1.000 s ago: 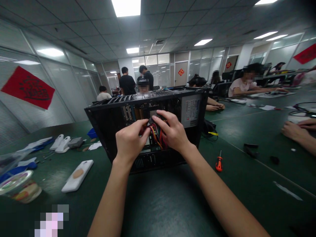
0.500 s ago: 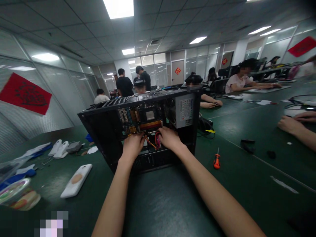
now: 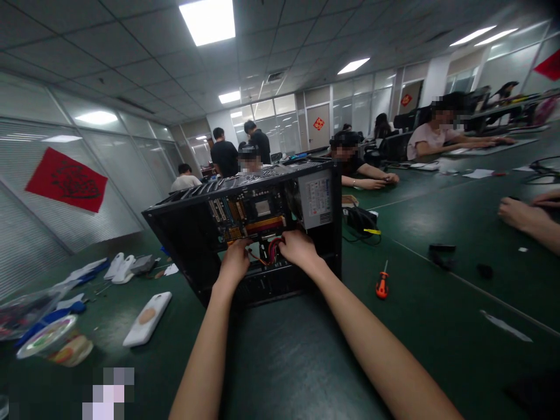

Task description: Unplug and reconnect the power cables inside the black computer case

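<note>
An open black computer case [image 3: 184,239] stands in front of me, its inside facing me. Its motherboard [image 3: 249,216] shows at the back, and a silver power supply [image 3: 318,201] is mounted at the upper right. Both my hands reach into the lower middle of the case. The curled fingers of my left hand [image 3: 235,262] are at the end of a thin orange-and-black cable [image 3: 257,258]. My right hand [image 3: 298,248] closes on a bundle of red and purple wires [image 3: 273,248]. Fingertips of both hands are partly hidden.
On the green table [image 3: 271,356], an orange screwdriver [image 3: 382,284] and a black adapter [image 3: 362,220] lie right of the case. To the left are a white phone [image 3: 147,319], a plastic tub [image 3: 56,344] and bags. A co-worker's hands [image 3: 525,217] rest at the far right.
The view has swung slightly left and the case sits a little differently in it. My left hand is slightly lower, and the cables between my hands have shifted. Both hands stay inside the case.
</note>
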The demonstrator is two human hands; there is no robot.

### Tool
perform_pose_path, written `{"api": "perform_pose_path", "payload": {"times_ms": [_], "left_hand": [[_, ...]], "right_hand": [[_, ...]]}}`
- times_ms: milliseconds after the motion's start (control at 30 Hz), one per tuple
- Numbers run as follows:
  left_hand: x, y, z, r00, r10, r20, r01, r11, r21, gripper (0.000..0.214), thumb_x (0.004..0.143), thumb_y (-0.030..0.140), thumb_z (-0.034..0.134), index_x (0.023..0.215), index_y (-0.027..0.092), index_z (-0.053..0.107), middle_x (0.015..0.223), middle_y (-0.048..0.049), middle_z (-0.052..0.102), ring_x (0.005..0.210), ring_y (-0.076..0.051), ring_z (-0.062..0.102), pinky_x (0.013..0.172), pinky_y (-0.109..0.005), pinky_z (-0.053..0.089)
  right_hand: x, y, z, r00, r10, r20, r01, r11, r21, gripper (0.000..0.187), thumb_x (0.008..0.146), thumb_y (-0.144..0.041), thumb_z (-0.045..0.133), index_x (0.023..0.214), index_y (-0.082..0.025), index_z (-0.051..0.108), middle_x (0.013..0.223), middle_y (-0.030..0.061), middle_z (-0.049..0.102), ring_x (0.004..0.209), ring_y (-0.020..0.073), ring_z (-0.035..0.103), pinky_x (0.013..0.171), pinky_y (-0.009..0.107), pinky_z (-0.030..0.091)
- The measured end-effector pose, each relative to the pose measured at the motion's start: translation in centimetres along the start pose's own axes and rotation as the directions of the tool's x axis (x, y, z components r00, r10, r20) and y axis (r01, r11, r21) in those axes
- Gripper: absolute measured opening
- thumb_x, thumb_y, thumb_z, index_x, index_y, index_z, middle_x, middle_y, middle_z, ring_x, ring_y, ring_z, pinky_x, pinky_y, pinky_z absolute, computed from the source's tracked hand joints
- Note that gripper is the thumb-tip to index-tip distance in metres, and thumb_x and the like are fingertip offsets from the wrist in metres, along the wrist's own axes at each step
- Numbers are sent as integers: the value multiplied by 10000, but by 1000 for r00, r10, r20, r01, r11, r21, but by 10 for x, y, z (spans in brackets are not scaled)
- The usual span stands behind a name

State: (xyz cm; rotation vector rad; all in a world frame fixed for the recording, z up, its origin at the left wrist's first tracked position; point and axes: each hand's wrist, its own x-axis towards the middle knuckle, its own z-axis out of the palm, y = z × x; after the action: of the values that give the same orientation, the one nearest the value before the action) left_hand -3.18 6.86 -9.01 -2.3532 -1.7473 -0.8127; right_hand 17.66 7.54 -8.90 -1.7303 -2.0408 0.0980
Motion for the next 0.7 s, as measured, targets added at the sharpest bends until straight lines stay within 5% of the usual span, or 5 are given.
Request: {"api": "perform_pose_path", "payload": {"times_ms": [67, 233, 467, 700], "left_hand": [[1, -5, 3, 1000, -4, -1, 4, 999, -36, 565, 746, -87, 454, 1223, 114, 681, 1212, -117, 712, 1133, -210, 656, 1014, -301, 482], [2, -7, 5, 999, 4, 36, -2, 998, -68, 338, 856, 127, 607, 1175, 126, 717, 1150, -126, 738, 1111, -258, 674, 1005, -353, 498], [2, -3, 3, 1000, 1, -16, -3, 990, -142, 364, 931, 231, 581, 1279, 145, 648, 1155, -113, 743, 1096, -243, 690, 976, -347, 517], [-4, 1, -4, 999, 20, -46, -25, 993, -114, 218, 922, 285, 606, 1056, 188, 747, 1082, -71, 767, 1082, -238, 697, 965, -332, 522]], "right_hand": [[0, 2, -1, 1000, 23, 19, -23, 999, 32, 287, 904, -273, 473, 1002, -178, 726, 1015, 138, 745, 954, 269, 716, 743, 313, 519], [0, 3, -3, 998, 43, 40, -47, 994, 99, 273, 899, -289, 486, 1009, -200, 719, 1038, 122, 746, 969, 258, 717, 743, 297, 515], [1, 3, -2, 998, 31, 53, -35, 996, 80, 274, 883, -296, 510, 1016, -190, 724, 1032, 132, 746, 952, 265, 719, 734, 298, 522], [0, 0, -2, 999, -29, 36, 27, 999, 42, 285, 885, -277, 519, 1032, -159, 733, 1072, 166, 738, 998, 274, 707, 792, 319, 526]]}}
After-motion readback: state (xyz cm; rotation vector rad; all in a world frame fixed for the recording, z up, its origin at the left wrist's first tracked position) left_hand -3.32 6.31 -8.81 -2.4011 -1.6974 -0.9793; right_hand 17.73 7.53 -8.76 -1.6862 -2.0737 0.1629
